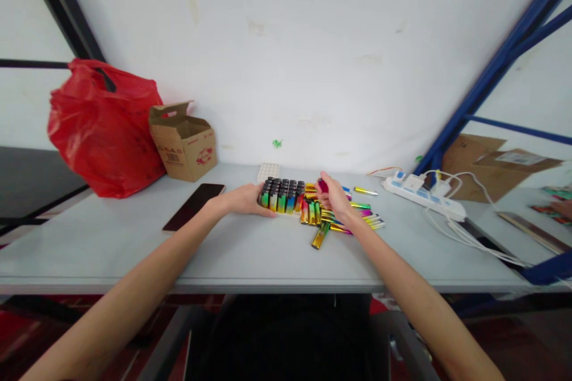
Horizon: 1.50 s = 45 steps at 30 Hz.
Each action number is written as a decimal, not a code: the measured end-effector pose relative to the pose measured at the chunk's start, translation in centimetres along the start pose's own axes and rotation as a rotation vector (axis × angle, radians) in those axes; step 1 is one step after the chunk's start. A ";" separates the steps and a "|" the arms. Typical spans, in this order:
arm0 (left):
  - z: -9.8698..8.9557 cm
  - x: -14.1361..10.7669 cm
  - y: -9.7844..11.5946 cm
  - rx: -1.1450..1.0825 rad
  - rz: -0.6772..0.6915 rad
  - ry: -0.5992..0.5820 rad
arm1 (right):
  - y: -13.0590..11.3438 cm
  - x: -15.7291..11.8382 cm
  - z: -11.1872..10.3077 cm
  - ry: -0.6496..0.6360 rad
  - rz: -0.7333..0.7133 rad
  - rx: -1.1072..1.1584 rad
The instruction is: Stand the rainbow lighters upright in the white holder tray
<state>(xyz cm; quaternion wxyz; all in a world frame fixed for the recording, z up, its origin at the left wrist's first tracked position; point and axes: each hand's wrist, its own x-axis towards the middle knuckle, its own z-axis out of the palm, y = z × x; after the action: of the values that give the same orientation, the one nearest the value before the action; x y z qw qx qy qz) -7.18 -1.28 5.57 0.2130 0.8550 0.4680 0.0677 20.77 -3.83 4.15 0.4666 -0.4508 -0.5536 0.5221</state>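
Rows of lighters (281, 195) with black tops and shiny multicoloured bodies stand upright in a pale tray (292, 214). At the tray's left end, my left hand (248, 199) is closed around its side, thumb along the front. Above the tray's right side, my right hand (334, 197) pinches a magenta lighter (322, 185), partly hidden by the fingers. Under and around that hand lies a loose pile of metallic lighters (311, 213) in gold, green, red and purple. One gold lighter (320, 236) lies nearest the table's front edge.
Behind the tray lies a white dimpled tray (269, 172). A dark phone (194, 207), an opened cardboard box (190, 146) and a red plastic bag (107, 131) are on the left. To the right sit a white power strip (424, 197) with cables and a blue frame (496, 65).
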 end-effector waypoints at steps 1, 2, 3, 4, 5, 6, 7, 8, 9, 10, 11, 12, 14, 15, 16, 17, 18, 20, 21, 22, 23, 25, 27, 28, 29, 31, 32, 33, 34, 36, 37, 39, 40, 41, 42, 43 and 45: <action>0.0 0.0 0.0 0.013 -0.011 -0.003 | 0.2 0.0 0.1 -0.011 -0.001 -0.013; 0.0 0.1 -0.1 0.028 -0.019 -0.004 | 0.3 0.0 0.2 -0.030 -0.001 -0.020; 0.0 0.1 -0.2 0.041 -0.022 -0.004 | 0.4 -0.1 0.3 -0.051 0.000 -0.022; 0.1 0.2 -0.3 0.050 -0.023 -0.003 | 0.5 -0.1 0.4 -0.072 0.004 -0.020; 0.1 0.3 -0.4 0.054 -0.022 -0.004 | 0.5 -0.2 0.4 -0.092 0.006 -0.019; 0.2 0.3 -0.5 0.058 -0.020 -0.004 | 0.5 -0.2 0.5 -0.106 0.008 -0.019; 0.2 0.4 -0.6 0.060 -0.016 -0.004 | 0.6 -0.3 0.5 -0.117 0.008 -0.019; 0.2 0.4 -0.6 0.060 -0.012 -0.001 | 0.6 -0.3 0.6 -0.118 0.006 -0.019; 0.3 0.4 -0.7 0.060 -0.008 0.001 | 0.6 -0.3 0.6 -0.114 0.001 -0.020; 0.3 0.4 -0.7 0.057 -0.004 0.002 | 0.6 -0.4 0.6 -0.108 -0.008 -0.025; 0.3 0.4 -0.7 0.052 0.000 0.002 | 0.6 -0.4 0.5 -0.103 -0.021 -0.032; 0.3 0.4 -0.7 0.045 0.004 0.001 | 0.5 -0.4 0.5 -0.102 -0.040 -0.039; 0.2 0.4 -0.6 0.031 0.006 0.000 | 0.3 -0.4 0.2 -0.121 -0.100 -0.048; 0.2 0.3 -0.5 0.025 0.006 0.000 | 0.2 -0.4 0.0 -0.138 -0.138 -0.049; 0.2 0.3 -0.5 0.020 0.005 0.001 | 0.0 -0.5 -0.2 -0.155 -0.179 -0.052; 0.1 0.3 -0.4 0.017 0.002 0.003 | -0.1 -0.5 -0.4 -0.169 -0.221 -0.065; 0.1 0.3 -0.3 0.013 0.001 0.002 | -0.3 -0.6 -0.5 -0.180 -0.262 -0.096; 0.1 0.2 -0.2 -0.003 0.009 -0.004 | -0.5 -0.8 -0.8 -0.174 -0.346 -0.216; 0.1 0.2 -0.2 -0.014 0.014 -0.005 | -0.6 -0.9 -0.8 -0.155 -0.398 -0.297; 0.1 0.1 -0.1 -0.024 0.019 -0.006 | -0.7 -1.0 -0.9 -0.131 -0.452 -0.382; 0.1 0.1 -0.1 -0.032 0.024 -0.006 | -0.7 -1.0 -0.8 -0.107 -0.501 -0.460; 0.1 0.1 -0.1 -0.037 0.027 -0.004 | -0.6 -1.1 -0.7 -0.080 -0.552 -0.561; 0.1 0.1 -0.1 -0.031 0.027 -0.006 | -0.3 -1.0 -0.5 -0.085 -0.536 -0.596; 0.1 0.1 -0.1 -0.025 0.022 -0.008 | -0.2 -1.0 -0.5 -0.084 -0.523 -0.603; 0.1 0.1 -0.2 -0.019 0.017 -0.008 | 0.0 -1.0 -0.4 -0.079 -0.513 -0.608; 0.1 0.1 -0.2 -0.009 0.015 -0.007 | 0.3 -0.9 -0.4 -0.069 -0.504 -0.617; 0.2 0.2 -0.3 -0.003 0.017 -0.006 | 0.4 -0.9 -0.4 -0.071 -0.501 -0.620; 0.2 0.2 -0.3 0.003 0.020 -0.006 | 0.5 -0.9 -0.4 -0.076 -0.496 -0.621; 0.2 0.2 -0.4 0.008 0.026 -0.004 | 0.5 -0.9 -0.4 -0.082 -0.491 -0.622; 0.2 0.3 -0.4 0.016 0.033 0.000 | 0.3 -1.0 -0.3 -0.098 -0.484 -0.632; 0.2 0.3 -0.5 0.018 0.035 0.002 | 0.1 -1.1 -0.3 -0.107 -0.482 -0.638; 0.3 0.4 -0.6 0.016 0.042 0.006 | -0.2 -1.3 -0.3 -0.134 -0.475 -0.639; 0.3 0.4 -0.6 0.015 0.044 0.006 | -0.3 -1.4 -0.2 -0.151 -0.472 -0.636; 0.3 0.4 -0.6 0.015 0.044 0.006 | -0.4 -1.5 -0.2 -0.167 -0.470 -0.631; 0.3 0.4 -0.7 0.016 0.040 0.006 | -0.5 -1.6 -0.2 -0.179 -0.470 -0.628; 0.3 0.4 -0.7 0.015 0.036 0.007 | -0.6 -1.7 -0.2 -0.185 -0.473 -0.626; 0.3 0.4 -0.7 0.007 0.035 0.008 | -0.6 -1.7 -0.2 -0.185 -0.481 -0.628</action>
<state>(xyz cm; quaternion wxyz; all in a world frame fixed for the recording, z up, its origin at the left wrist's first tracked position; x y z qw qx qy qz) -7.41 -0.74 4.98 0.2070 0.8636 0.4539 0.0733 21.24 -5.45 4.64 0.3633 -0.3803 -0.8154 0.2418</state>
